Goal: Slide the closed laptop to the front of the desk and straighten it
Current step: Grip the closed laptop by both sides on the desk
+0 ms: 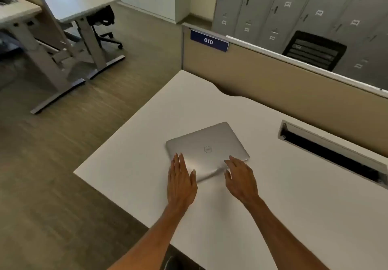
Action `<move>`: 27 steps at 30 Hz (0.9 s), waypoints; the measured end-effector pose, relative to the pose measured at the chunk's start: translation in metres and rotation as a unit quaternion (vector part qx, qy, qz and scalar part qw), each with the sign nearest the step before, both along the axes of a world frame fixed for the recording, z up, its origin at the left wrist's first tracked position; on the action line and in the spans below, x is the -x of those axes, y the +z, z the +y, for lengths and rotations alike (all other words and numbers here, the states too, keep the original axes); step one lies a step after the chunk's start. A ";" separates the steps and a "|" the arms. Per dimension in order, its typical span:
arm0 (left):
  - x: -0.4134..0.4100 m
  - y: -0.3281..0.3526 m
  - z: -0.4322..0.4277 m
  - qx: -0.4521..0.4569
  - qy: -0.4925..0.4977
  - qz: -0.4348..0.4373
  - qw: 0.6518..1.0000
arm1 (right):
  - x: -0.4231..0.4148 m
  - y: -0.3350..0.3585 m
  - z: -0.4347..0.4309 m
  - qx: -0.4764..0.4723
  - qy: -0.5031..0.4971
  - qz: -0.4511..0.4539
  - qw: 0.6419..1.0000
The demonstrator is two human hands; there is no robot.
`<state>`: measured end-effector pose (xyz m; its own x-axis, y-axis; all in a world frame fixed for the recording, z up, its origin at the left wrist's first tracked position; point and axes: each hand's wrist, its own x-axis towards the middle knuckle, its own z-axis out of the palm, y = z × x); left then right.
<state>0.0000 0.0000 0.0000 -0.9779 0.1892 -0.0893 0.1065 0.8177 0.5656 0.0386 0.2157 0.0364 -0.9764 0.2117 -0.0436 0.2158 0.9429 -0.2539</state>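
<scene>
A closed silver laptop (pixel 206 146) lies on the white desk (pixel 134 143), turned at an angle to the desk's edges, with a round logo on its lid. My left hand (pixel 181 180) rests flat on the lid's near left corner, fingers straight and together. My right hand (pixel 241 178) lies on the near right corner, fingers spread and slightly bent over the lid's edge. Neither hand is wrapped around the laptop; both press on top of it.
A long cable slot (pixel 327 150) is cut into the desk to the right of the laptop. A beige partition (pixel 273 85) with a blue "010" sign (pixel 209 41) runs along the back. Other desks, office chairs and grey lockers stand beyond.
</scene>
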 end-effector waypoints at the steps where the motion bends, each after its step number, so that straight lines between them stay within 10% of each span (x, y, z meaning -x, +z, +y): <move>1: 0.003 -0.002 -0.003 -0.012 0.011 0.002 1.000 | 0.007 0.000 0.003 0.002 0.016 0.003 1.000; 27: 0.037 -0.003 0.036 -0.230 0.210 -0.173 0.934 | 0.134 -0.020 0.090 0.040 -0.049 -0.086 0.994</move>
